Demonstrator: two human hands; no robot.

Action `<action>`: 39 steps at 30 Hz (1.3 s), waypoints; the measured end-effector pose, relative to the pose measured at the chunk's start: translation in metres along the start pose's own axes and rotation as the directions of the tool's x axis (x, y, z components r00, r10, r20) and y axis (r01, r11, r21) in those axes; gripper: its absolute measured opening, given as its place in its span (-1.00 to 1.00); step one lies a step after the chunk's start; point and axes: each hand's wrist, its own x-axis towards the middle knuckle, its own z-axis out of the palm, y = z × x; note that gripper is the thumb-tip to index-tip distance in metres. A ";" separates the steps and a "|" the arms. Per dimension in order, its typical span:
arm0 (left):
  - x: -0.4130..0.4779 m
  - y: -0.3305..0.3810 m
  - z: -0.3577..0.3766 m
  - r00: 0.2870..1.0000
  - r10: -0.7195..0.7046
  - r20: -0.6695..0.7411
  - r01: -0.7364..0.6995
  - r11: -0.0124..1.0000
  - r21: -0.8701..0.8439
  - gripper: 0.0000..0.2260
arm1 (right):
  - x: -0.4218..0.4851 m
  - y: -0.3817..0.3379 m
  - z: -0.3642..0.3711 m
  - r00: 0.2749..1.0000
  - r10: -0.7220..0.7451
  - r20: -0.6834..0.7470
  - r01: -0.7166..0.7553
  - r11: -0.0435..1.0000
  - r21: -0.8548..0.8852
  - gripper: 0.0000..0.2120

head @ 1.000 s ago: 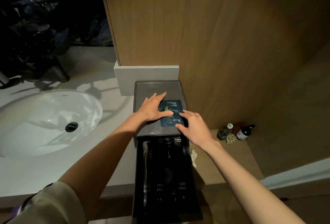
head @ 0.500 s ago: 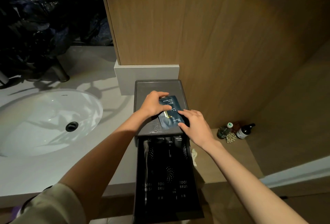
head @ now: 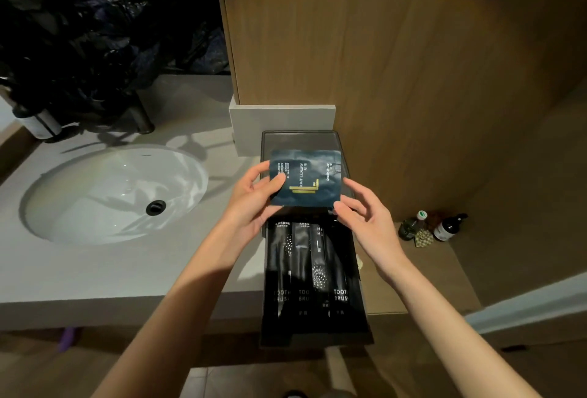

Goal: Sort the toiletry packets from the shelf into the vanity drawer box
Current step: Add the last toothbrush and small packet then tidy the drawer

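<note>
Four toothbrush pkts point(head: 313, 270) in drawer box point(head: 317, 340); above, blue shower-cap pkt point(head: 306, 178) in pinch of L fingers point(head: 277, 181) + R fingers point(head: 338, 206).

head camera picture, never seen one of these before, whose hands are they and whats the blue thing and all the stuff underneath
There is no machine here. A person wears one wide-angle camera on their head, looking forward and down, so the two bare arms reaching in from the bottom are their own.

The left hand holds a dark blue packet marked shower cap, thumb on its front. The fingers of the right hand meet its lower right corner; whether they pinch it is hard to tell.

Below the packet a black drawer stands pulled out, holding long black toothbrush packets side by side.

To the left is a white sink set in a pale counter. To the right, small bottles stand on a lower wooden ledge.
</note>
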 end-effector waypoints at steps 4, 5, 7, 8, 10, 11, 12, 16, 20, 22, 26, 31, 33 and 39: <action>-0.040 -0.019 -0.009 0.996 -0.076 0.046 0.081 0.989 -0.126 -0.65 | -0.019 -0.009 0.012 0.999 -0.007 -0.039 0.014 0.983 0.185 -0.71; -0.049 -0.024 -0.011 0.994 -0.091 0.063 0.098 0.987 -0.124 -0.67 | -0.022 -0.010 0.014 0.998 -0.010 -0.064 0.020 0.985 0.169 -0.76; -0.063 -0.032 -0.014 0.993 -0.101 0.067 0.104 0.994 -0.034 -0.70 | -0.025 -0.009 0.015 0.996 -0.018 -0.089 0.029 0.991 0.132 -0.82; -0.068 -0.035 -0.016 0.994 -0.097 0.048 0.096 0.995 0.021 -0.72 | -0.025 -0.009 0.014 0.996 -0.022 -0.084 0.031 0.994 0.109 -0.83; -0.074 -0.039 -0.021 0.997 -0.070 -0.010 0.071 0.993 0.091 -0.73 | -0.026 -0.006 0.009 0.998 -0.019 -0.056 0.022 0.998 0.051 -0.83; -0.076 -0.041 -0.023 0.998 -0.049 -0.033 0.053 0.991 0.126 -0.72 | -0.026 -0.005 0.007 0.999 -0.019 -0.037 0.019 1.000 0.014 -0.83; -0.078 -0.041 -0.027 0.999 -0.026 -0.044 0.033 0.982 0.188 -0.70 | -0.026 -0.004 0.004 1.000 -0.026 -0.014 0.025 0.999 -0.034 -0.83; -0.085 -0.041 -0.028 0.999 0.010 0.050 -0.031 0.898 0.438 -0.73 | -0.024 -0.001 -0.001 0.991 -0.077 0.113 0.101 0.969 -0.226 -0.82; -0.088 -0.052 -0.020 0.996 0.027 0.080 -0.063 0.864 0.500 -0.82 | -0.025 0.003 0.001 0.982 -0.100 0.159 0.149 0.932 -0.332 -0.84; -0.087 -0.059 -0.021 0.998 0.015 0.066 -0.047 0.857 0.513 -0.84 | -0.028 0.007 0.000 0.984 -0.121 0.131 0.164 0.903 -0.396 -0.83; -0.083 -0.074 -0.027 0.999 -0.022 0.039 -0.004 0.824 0.567 -0.85 | -0.039 0.022 -0.014 0.987 -0.159 0.015 0.142 0.827 -0.543 -0.77; -0.075 -0.084 -0.030 0.995 0.028 0.099 -0.090 0.706 0.703 -0.76 | -0.055 0.041 -0.028 0.995 -0.103 0.008 0.089 0.814 -0.574 -0.70; -0.072 -0.080 -0.026 0.984 0.047 0.170 -0.160 0.643 0.749 -0.74 | -0.060 0.036 -0.025 0.989 -0.141 0.050 0.145 0.817 -0.558 -0.64; -0.060 -0.056 -0.007 0.893 0.069 0.445 -0.432 0.407 0.805 -0.75 | -0.056 0.017 -0.017 0.978 -0.146 0.150 0.204 0.819 -0.536 -0.69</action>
